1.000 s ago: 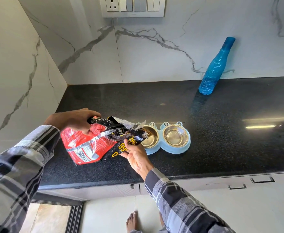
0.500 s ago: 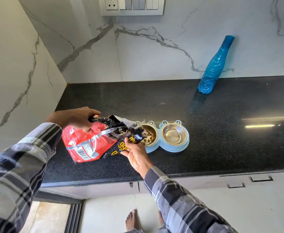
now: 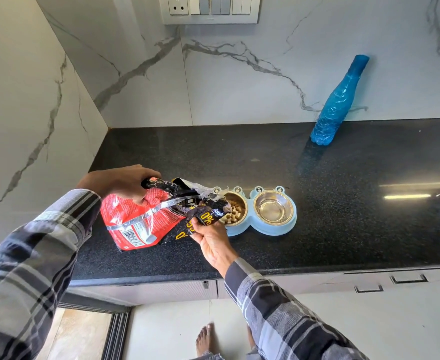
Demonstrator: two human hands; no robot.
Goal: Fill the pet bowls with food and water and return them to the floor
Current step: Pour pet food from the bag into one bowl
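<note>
A light blue double pet bowl stand point(image 3: 263, 228) sits on the black counter point(image 3: 343, 216) with two steel bowls. The left bowl point(image 3: 235, 209) holds brown kibble; the right bowl point(image 3: 273, 207) holds no food. A red and black pet food bag point(image 3: 141, 222) is tipped on its side with its open mouth over the left bowl. My left hand point(image 3: 121, 183) grips the bag's upper rear part. My right hand point(image 3: 212, 242) holds the bag's lower edge near the mouth. A blue plastic water bottle point(image 3: 340, 102) leans against the back wall at the right.
Marble walls close the counter at the back and left. A switch panel point(image 3: 209, 9) hangs above. Drawer handles point(image 3: 408, 278) run under the counter's front edge. A bare foot point(image 3: 207, 339) stands on the pale floor below.
More kibble lies in the left bowl now than a second ago. Both hands and the bag have stayed in nearly the same place.
</note>
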